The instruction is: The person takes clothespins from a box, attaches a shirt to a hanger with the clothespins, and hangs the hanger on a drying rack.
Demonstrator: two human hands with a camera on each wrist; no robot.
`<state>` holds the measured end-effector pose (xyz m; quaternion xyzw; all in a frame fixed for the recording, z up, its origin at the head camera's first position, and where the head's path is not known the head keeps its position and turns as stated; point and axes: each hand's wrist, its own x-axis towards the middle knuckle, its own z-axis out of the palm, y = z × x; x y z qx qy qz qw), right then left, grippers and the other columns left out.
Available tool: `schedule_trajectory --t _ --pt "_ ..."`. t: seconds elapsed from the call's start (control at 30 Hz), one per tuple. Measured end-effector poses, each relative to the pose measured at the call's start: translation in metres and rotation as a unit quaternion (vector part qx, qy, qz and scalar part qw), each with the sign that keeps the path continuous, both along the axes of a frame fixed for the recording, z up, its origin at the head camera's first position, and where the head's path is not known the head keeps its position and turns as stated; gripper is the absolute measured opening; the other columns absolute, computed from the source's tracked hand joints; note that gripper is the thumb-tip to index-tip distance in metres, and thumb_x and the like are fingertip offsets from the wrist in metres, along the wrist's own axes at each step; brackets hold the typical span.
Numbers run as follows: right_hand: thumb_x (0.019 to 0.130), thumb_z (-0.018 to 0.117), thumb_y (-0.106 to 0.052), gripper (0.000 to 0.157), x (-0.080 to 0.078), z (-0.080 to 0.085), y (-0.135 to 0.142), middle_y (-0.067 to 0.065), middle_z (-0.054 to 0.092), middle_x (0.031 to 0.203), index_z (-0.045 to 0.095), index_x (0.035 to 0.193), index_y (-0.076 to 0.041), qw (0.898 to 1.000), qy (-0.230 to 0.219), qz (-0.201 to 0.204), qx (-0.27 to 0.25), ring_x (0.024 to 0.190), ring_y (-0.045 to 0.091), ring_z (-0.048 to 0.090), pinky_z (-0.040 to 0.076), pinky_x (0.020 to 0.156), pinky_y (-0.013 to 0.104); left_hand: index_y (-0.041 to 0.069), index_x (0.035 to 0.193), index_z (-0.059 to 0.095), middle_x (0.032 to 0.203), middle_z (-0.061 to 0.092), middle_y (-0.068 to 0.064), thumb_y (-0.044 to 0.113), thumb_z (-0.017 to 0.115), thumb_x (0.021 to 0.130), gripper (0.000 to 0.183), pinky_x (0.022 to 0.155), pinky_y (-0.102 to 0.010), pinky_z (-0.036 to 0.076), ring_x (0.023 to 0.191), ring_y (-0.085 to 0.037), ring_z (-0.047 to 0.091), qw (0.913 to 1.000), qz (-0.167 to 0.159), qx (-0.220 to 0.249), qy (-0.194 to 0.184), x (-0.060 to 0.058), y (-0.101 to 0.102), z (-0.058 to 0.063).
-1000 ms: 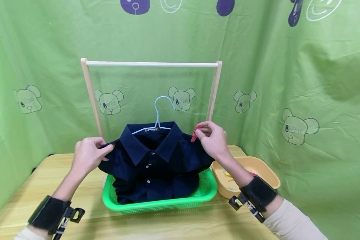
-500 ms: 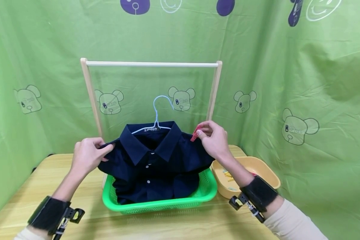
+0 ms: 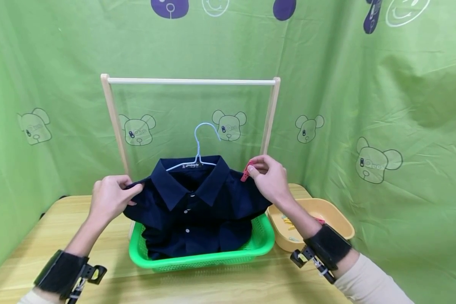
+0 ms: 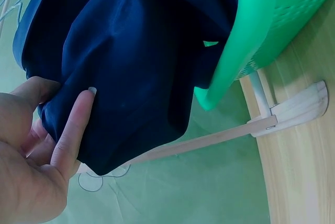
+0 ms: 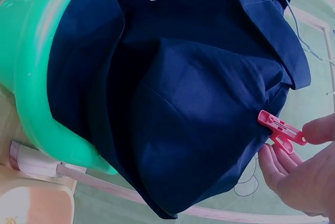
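Note:
A dark navy button-up shirt is on a pale blue wire hanger, whose hook rises above the collar. The lower part of the shirt lies bunched in a green plastic basket. My left hand pinches the shirt at its left shoulder, thumb on top and fingers beneath. At the opposite shoulder, my right hand holds a red clothespin between thumb and fingers. The clothespin's tip lies over the shoulder fabric near the collar. The ends of the hanger are hidden inside the shirt.
A wooden rack with a white rail stands behind the basket. Right of the basket, a yellow-orange tub holds several small coloured clothespins, partly behind my right forearm. Wooden tabletop lies beneath; green curtains surround it.
Very little differs. The shirt, hanger and both hands sit a touch lower than half a second ago, with both grips kept.

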<state>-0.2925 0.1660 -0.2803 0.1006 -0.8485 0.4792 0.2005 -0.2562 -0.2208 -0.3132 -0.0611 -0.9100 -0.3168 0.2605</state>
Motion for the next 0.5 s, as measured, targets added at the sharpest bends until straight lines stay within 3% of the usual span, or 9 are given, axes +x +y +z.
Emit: schedule_trajectory --t 0.3,0.5 --pt "0.097 0.066 -0.022 0.021 0.0005 0.0016 0.0014 0.01 0.077 0.109 0.069 0.113 -0.01 1.0 -0.003 0.001 0.004 0.105 0.025 0.073 0.054 0.094 0.043 0.013 0.065 0.065 0.064 0.074 -0.003 0.027 0.074 0.089 0.03 0.045 -0.029 0.039 0.051 -0.01 0.07 1.0 -0.001 -0.002 0.0 0.0003 -0.0002 0.0011" --pt "0.097 0.066 -0.031 0.034 -0.0005 0.0016 0.0037 0.011 0.075 0.117 0.065 0.126 -0.013 1.0 -0.013 -0.006 0.008 0.113 0.028 0.07 0.053 0.097 0.046 0.013 0.064 0.063 0.063 0.073 -0.002 0.027 0.074 0.089 0.031 0.044 -0.029 0.039 0.051 -0.011 0.071 1.0 0.0 -0.003 0.0 0.0011 -0.0008 0.0008"
